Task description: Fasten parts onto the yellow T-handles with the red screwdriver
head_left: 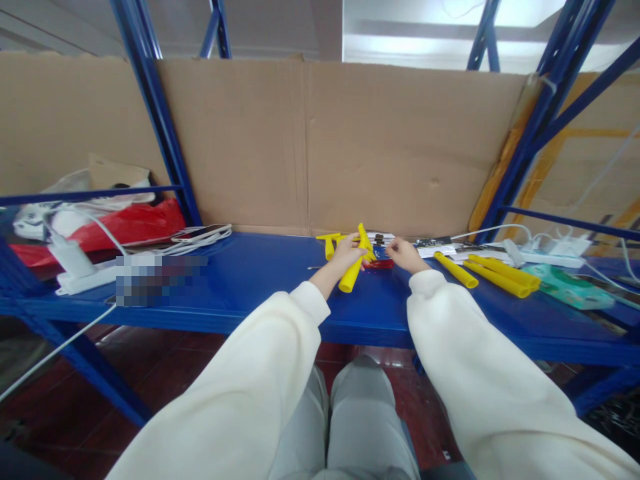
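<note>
Handwork on a yellow tube [351, 279] seems to be the step in hand; the left hand [346, 253] grips it, thumb and fingers wrapped about its middle, the wider end slanting toward the person, above the blue shelf [270, 273]; the right hand [404, 256] is just beside, its fingers curled inward, though I cannot tell whether they pinch anything; a red object [381, 265] lies between the two hands, and more yellow pieces [329, 248] sit just behind the left one; to the right lie a loose yellow tube [456, 270] and, near a green packet [570, 287], a group of yellow tubes [500, 275]; as I judge it, the next move calls for a steady left grip and fine fingertip work from the right, with enough care not to knock the small things crowded at the shelf's back.
</note>
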### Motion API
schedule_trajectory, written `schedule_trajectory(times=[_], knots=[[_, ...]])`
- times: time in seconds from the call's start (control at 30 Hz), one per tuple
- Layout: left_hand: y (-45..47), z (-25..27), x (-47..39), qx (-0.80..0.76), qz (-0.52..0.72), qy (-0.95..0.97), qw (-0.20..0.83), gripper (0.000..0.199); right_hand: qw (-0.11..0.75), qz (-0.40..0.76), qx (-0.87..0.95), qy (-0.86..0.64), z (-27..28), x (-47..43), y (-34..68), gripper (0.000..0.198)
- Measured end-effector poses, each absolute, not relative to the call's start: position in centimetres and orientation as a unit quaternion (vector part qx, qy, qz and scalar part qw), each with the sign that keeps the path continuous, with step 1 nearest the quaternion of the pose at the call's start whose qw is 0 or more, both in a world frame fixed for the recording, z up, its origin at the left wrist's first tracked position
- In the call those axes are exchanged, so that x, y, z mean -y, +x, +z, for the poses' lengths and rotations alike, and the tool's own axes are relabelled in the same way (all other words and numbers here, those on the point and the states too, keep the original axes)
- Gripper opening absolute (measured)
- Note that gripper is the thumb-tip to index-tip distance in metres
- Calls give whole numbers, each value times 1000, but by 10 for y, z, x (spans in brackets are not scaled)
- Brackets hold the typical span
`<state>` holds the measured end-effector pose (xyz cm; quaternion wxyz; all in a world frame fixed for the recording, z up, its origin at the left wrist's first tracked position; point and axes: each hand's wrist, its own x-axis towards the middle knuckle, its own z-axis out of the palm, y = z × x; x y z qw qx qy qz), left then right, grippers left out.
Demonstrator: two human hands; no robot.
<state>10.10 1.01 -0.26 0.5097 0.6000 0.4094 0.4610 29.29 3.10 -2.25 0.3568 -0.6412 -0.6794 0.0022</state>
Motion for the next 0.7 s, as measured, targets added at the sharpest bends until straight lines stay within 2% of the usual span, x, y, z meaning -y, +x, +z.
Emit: schedule_trajectory(times=[0.27,0.7], knots=[[129,-2,-27,-399,455,490,627,46,294,12,641,-709,-19,-23,292,21],[175,-5,-35,-392,406,399,722,45,214,-3,635,-742,-22,-21,296,20]])
